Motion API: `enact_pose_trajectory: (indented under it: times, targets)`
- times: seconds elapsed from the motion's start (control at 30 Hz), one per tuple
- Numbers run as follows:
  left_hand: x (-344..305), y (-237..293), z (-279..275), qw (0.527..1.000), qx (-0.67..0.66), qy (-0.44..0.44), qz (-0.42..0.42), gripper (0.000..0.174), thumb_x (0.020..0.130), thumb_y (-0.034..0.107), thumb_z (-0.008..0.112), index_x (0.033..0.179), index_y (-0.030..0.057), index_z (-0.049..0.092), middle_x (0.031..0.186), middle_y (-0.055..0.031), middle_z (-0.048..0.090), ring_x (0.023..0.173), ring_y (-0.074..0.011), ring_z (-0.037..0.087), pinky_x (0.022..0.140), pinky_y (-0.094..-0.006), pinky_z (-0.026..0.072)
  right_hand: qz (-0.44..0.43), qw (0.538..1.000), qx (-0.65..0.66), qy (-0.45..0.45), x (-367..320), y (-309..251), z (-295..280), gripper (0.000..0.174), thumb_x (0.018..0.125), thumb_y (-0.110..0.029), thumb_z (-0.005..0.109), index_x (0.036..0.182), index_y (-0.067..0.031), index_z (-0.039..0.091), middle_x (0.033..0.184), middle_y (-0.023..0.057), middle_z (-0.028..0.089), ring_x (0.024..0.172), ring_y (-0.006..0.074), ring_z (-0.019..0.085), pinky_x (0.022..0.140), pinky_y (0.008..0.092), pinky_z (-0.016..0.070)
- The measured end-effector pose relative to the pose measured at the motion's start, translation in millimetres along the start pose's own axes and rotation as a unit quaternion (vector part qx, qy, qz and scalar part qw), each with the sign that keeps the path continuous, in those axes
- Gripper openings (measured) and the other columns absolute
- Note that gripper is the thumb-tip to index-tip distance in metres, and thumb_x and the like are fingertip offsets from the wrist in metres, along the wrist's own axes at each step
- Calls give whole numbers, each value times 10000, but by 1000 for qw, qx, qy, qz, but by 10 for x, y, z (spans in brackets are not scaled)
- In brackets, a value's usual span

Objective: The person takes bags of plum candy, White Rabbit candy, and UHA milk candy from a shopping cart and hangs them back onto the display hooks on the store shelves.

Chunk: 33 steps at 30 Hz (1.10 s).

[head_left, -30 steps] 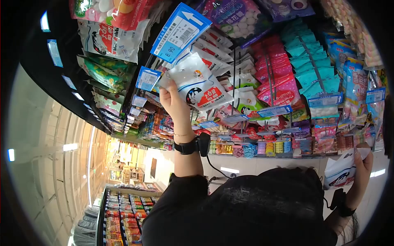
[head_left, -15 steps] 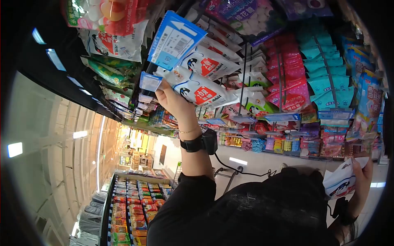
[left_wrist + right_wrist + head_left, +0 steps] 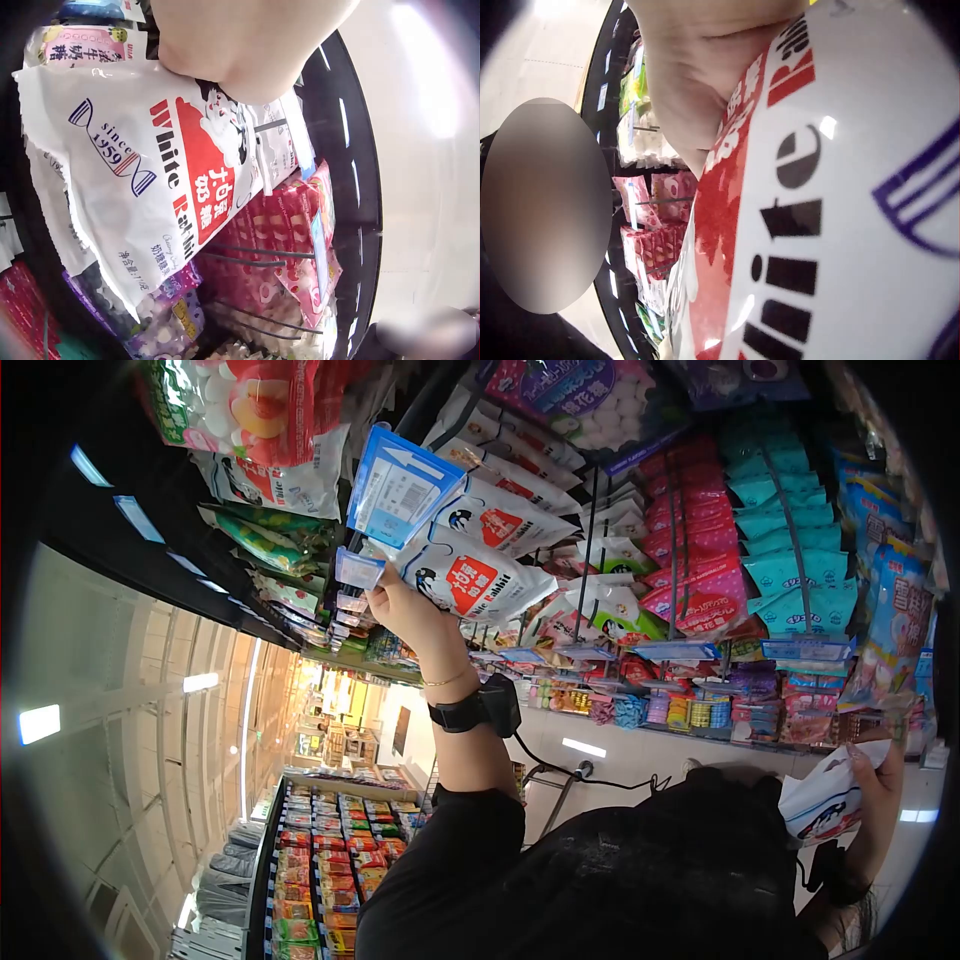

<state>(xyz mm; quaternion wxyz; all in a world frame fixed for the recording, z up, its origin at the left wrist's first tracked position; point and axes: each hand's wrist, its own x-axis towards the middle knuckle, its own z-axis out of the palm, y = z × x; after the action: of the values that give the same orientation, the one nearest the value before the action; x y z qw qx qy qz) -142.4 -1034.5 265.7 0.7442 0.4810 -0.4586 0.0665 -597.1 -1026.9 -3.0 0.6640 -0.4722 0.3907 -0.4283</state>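
My left hand (image 3: pixel 415 610) is raised at the candy rack, its fingers pinching the top edge of a white White Rabbit candy bag (image 3: pixel 475 582). That bag lies at the front of a row of matching bags (image 3: pixel 500 515), its top end close to a small price tag (image 3: pixel 358 568). In the left wrist view the bag's printed front (image 3: pixel 142 157) hangs below the hand. Low at the right side, my right hand (image 3: pixel 880 768) grips another white White Rabbit bag (image 3: pixel 822 800) by one end. The right wrist view shows this bag's front (image 3: pixel 780 225) up close.
A large blue-framed price tag (image 3: pixel 405 485) juts out above the left hand. Pink bags (image 3: pixel 700 575) and teal bags (image 3: pixel 800 550) hang on metal hooks to the right. Behind me stands a shelf of snack packets (image 3: pixel 320 850). A black cable (image 3: pixel 545 760) runs from the left wristband.
The left hand's bag, earlier lifted in front of the row, has moved back against the row with its top by the price tags. The right hand keeps its bag low at the side.
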Motion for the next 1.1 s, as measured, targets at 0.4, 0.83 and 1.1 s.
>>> enact_pose_trajectory:
  times: [0.4, 0.83, 1.1]
  targets:
    - [24, -46, 12, 999, 21, 17, 20, 237, 907, 211, 558, 993, -7, 523, 956, -88, 601, 811, -155, 611, 675, -283, 528, 10, 1000, 6, -15, 53, -63, 10, 260, 830, -215, 636, 989, -33, 541, 834, 17, 544, 734, 84, 495, 680, 220, 400]
    - [71, -224, 22, 999, 15, 11, 30, 237, 904, 192, 548, 1013, -17, 519, 954, -114, 619, 783, -180, 631, 672, -288, 529, -38, 999, -13, 17, -61, -174, 176, 175, 845, -168, 611, 939, -42, 535, 780, 12, 563, 696, 79, 522, 633, 213, 412]
    - [294, -595, 164, 999, 0, -13, 31, 158, 903, 106, 517, 981, -29, 542, 903, -71, 616, 742, -125, 594, 653, -254, 481, -57, 998, -21, 24, -161, -376, 507, 218, 819, -158, 630, 974, -15, 572, 881, 26, 565, 795, 94, 506, 715, 242, 402]
